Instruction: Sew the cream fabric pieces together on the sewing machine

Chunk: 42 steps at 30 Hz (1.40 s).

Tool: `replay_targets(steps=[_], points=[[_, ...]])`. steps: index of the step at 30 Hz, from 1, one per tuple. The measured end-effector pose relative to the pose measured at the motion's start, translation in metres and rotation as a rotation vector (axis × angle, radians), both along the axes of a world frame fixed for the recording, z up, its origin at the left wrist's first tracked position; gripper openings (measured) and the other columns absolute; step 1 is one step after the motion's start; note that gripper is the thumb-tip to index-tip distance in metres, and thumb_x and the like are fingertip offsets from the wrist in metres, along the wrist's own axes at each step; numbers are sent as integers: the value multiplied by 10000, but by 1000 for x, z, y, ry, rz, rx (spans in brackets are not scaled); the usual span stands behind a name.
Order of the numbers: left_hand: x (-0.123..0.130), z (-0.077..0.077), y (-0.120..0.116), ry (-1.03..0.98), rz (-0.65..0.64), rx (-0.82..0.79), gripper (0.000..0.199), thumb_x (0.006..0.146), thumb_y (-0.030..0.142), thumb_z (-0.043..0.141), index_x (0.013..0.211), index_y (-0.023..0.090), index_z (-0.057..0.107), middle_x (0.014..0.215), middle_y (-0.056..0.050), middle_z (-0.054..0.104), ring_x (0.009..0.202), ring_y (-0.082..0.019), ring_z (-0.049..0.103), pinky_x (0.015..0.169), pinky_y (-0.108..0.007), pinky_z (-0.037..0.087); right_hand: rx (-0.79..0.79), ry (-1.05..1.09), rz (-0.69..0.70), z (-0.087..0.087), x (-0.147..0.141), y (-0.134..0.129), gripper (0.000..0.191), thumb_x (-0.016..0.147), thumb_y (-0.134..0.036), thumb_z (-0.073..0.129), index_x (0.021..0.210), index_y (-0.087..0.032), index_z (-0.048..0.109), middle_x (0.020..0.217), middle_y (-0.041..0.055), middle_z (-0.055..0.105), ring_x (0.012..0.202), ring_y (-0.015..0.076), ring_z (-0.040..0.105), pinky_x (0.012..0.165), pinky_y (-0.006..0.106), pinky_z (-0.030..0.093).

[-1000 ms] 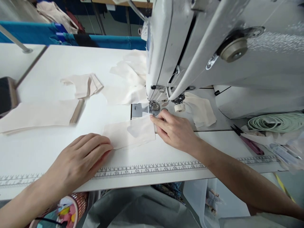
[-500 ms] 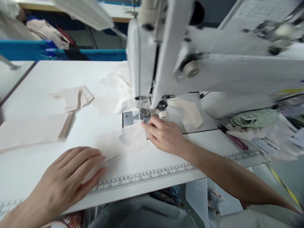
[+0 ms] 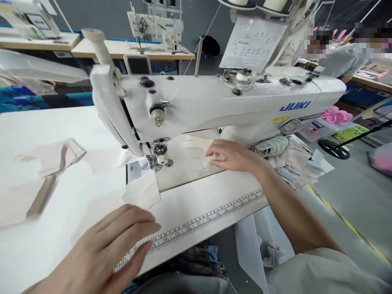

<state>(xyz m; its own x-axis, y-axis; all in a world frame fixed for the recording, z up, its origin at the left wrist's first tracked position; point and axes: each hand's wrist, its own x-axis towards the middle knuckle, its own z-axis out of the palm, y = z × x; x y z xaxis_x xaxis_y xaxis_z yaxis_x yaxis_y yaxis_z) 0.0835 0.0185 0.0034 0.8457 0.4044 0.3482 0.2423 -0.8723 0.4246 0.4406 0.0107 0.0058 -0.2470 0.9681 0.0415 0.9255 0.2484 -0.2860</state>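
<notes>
My left hand [image 3: 113, 245] is held over the front of the white table, thumb and fingers apart, with nothing in it. Just beyond its fingertips lies a small cream fabric piece [image 3: 142, 190], its far edge by the presser foot [image 3: 153, 161] of the sewing machine [image 3: 196, 102]. Right of the needle area, my right hand [image 3: 234, 156] reaches to another cream fabric piece [image 3: 199, 143]. Its thumb and fingers curl onto that cloth, which still lies on the machine bed. The fingertips' contact with it is partly hidden.
A printed ruler [image 3: 190, 228] runs along the table's front edge. Folded cream pieces [image 3: 55, 157] and a cloth stack [image 3: 18, 200] lie at left. A coil of pale green cord [image 3: 271, 146] and scraps [image 3: 294, 167] sit at right. A white bin [image 3: 249, 241] stands below the edge.
My right hand has left the cloth by the presser foot and moved right to the other cream piece. My left hand stays low at left, its thumb wider apart. The view has swung right and up.
</notes>
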Motion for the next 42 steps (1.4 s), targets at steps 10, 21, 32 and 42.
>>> replay_targets(steps=[10, 21, 32, 42], points=[[117, -8, 33, 133, 61, -484, 187, 892, 252, 474, 979, 182, 624, 860, -35, 674, 722, -142, 633, 615, -246, 507, 36, 53, 79, -16, 1, -4, 111, 874, -229, 551, 818, -194, 640, 920, 29, 633, 870, 161, 564, 749, 276, 391], [178, -15, 50, 193, 212, -901, 154, 920, 229, 469, 968, 130, 576, 791, -30, 675, 465, -59, 550, 488, -221, 413, 103, 91, 39, -18, 6, -7, 215, 889, -206, 484, 780, -175, 666, 886, 28, 667, 780, 142, 572, 669, 263, 357], [191, -23, 57, 215, 190, -718, 240, 929, 304, 486, 793, 131, 583, 711, -32, 687, 414, -64, 551, 478, -207, 448, 103, 136, 66, -21, 11, -11, 156, 801, -349, 637, 817, -194, 648, 927, 35, 648, 827, 163, 589, 700, 263, 409], [195, -35, 46, 139, 106, 82, 237, 935, 179, 440, 998, 140, 665, 1056, -129, 661, 1055, -249, 586, 796, -339, 482, 380, 106, -134, -27, 13, -7, 136, 870, -166, 454, 856, -174, 589, 859, 56, 639, 772, 172, 584, 721, 285, 427]])
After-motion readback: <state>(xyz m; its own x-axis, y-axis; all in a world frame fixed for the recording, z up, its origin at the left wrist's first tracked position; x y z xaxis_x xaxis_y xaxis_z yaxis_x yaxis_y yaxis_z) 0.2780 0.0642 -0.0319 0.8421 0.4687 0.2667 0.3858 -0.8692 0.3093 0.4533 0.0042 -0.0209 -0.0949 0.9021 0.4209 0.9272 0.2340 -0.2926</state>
